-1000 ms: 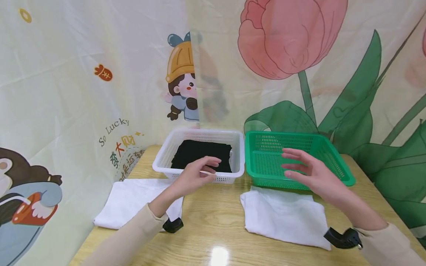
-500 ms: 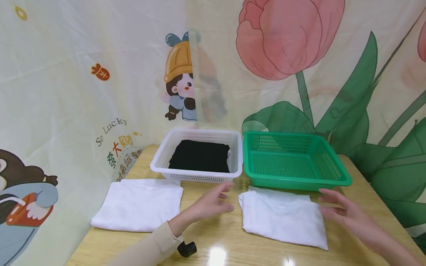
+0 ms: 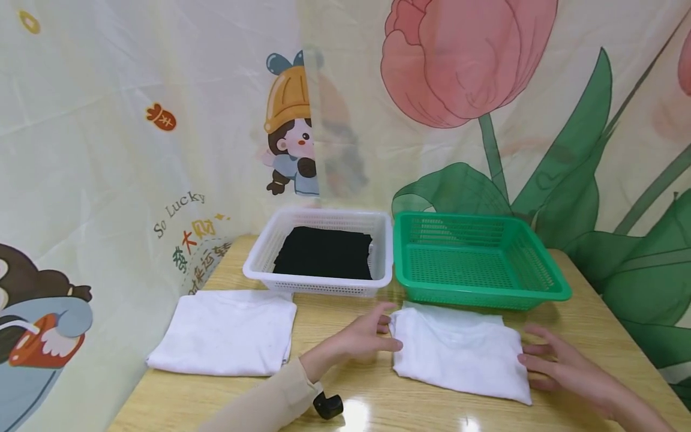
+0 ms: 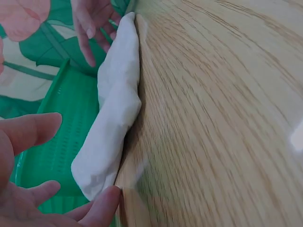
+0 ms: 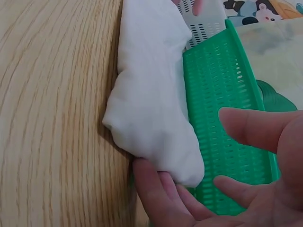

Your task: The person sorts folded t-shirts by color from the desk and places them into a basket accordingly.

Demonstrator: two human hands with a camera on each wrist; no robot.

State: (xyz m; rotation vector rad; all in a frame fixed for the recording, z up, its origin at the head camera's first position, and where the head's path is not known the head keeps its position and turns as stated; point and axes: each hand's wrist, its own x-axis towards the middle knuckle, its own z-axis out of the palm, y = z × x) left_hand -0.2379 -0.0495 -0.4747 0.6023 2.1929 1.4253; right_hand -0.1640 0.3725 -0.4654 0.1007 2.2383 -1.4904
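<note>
A folded white garment lies on the wooden table in front of the green basket, with a curved neckline-like edge on top. My left hand is at its left edge; in the left wrist view, the fingertips reach the garment's lower edge at the tabletop, thumb spread away. At the opposite edge is my right hand. The right wrist view has its fingers partly tucked against the garment's underside, its thumb held apart above. Neither hand pinches the cloth.
Another folded white garment lies at the table's left. Behind, a white basket holds folded black cloth. The green basket beside it has a bare floor. A printed curtain hangs directly behind the baskets.
Both hands have come down from the front of the baskets to the right-hand white garment. The left hand moved right to its left edge, the right hand lowered to its right edge.
</note>
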